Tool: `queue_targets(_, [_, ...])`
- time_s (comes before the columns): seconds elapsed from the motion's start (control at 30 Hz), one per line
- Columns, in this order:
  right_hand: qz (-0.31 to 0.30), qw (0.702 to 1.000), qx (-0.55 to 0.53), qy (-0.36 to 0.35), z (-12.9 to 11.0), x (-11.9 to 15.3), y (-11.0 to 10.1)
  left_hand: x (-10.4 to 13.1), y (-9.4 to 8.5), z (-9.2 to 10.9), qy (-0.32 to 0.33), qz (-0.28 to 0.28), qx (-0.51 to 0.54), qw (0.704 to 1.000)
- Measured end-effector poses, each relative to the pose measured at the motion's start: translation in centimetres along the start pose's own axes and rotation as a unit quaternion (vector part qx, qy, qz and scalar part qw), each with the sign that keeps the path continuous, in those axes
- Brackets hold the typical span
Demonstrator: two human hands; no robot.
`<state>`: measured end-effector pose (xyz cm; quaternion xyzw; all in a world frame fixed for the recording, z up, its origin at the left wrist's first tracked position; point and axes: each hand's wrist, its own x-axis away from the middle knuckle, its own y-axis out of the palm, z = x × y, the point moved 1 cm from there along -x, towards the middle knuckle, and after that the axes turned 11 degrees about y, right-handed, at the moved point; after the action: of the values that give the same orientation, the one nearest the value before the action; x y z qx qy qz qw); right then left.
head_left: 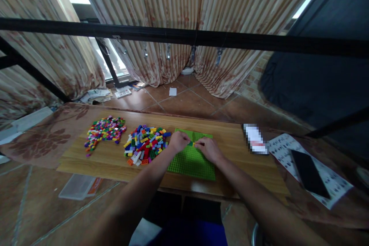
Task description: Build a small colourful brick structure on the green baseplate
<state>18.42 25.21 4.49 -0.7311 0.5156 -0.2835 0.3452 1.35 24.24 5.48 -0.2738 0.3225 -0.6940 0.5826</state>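
Observation:
A green studded baseplate (pixel 193 163) lies on the wooden board in front of me. Over its upper part, my left hand (pixel 180 141) has its fingers closed beside a small dark green piece (pixel 190 143). Facing it from the right, my right hand (pixel 208 148) pinches at a small yellow piece (pixel 193 144). The two pieces sit close together between my fingertips; whether they touch or are pressed onto the plate is too small to tell. Larger mixed bricks (pixel 147 144) form a pile just left of the plate.
Small colourful pieces (pixel 106 130) lie at the board's (pixel 236 169) left. A phone (pixel 255 138) is at its right, beside a printed sheet (pixel 331 178) with a dark tablet-like object (pixel 309 173). A black bar (pixel 173 35) crosses beyond. A clear plastic box (pixel 76 187) lies on the floor.

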Motion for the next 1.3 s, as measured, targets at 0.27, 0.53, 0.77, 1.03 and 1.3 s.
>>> queue_targets(0.27, [0.013,1.0,0.011,0.011,-0.4,0.5,0.6,-0.8,-0.5,-0.1,-0.007,-0.031,-0.001,1.0])
queue_targets(0.53, [0.018,1.0,-0.007,0.002,-0.7,0.3,0.7,-1.1,-0.8,-0.3,-0.001,-0.033,-0.015,0.999])
queue_targets(0.77, [0.004,1.0,-0.018,-0.014,-0.3,0.3,0.2,-0.2,-0.6,0.4,0.025,-0.024,-0.031,0.999])
queue_targets(1.03, [0.015,0.999,-0.04,-0.003,0.6,0.8,-0.2,0.4,-0.7,0.5,0.02,-0.008,-0.068,0.997])
queue_targets(1.3, [0.038,0.997,-0.059,0.023,1.1,1.1,-0.1,2.1,-0.9,0.7,0.066,-0.015,-0.095,0.993])
